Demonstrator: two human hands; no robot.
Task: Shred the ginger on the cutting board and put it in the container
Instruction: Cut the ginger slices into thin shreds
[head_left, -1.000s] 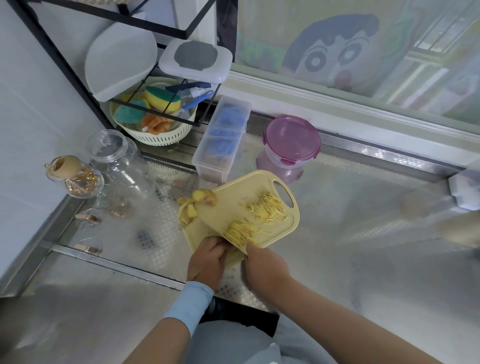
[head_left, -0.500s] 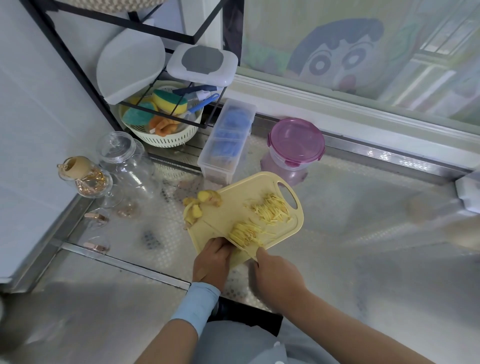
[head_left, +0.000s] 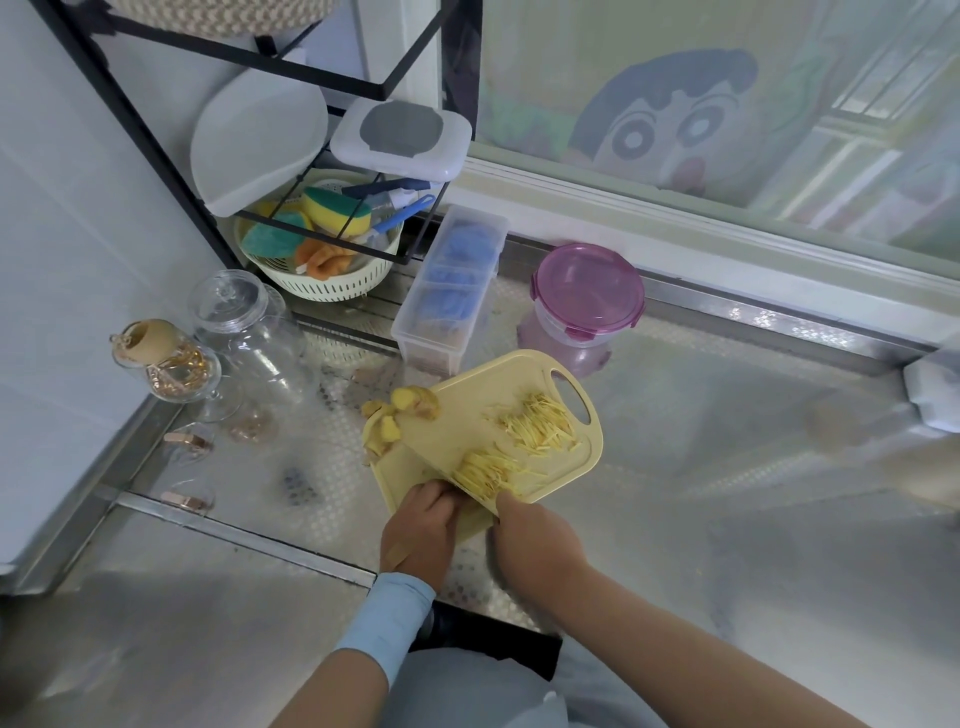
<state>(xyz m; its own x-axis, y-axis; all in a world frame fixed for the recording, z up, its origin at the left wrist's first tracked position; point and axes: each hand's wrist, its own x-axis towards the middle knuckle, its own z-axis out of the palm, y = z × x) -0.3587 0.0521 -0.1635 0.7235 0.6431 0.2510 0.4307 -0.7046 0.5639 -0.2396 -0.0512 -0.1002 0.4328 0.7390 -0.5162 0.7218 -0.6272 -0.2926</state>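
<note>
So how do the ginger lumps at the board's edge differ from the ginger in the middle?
The ginger lumps are thick, knobbly and uncut; the ginger shreds are thin strips. The lumps crowd the cutting board's left edge, some overhanging it; the shreds lie in two heaps across its middle. Both are pale yellow.

No text, labels, brands or numbers can be read anywhere in view. Cartoon-face print on frosted window pane (head_left: 670, 130), upper right of frame: picture only, no lettering. White plastic box lid with grey flap (head_left: 402, 136), upper centre: unmarked.
</note>
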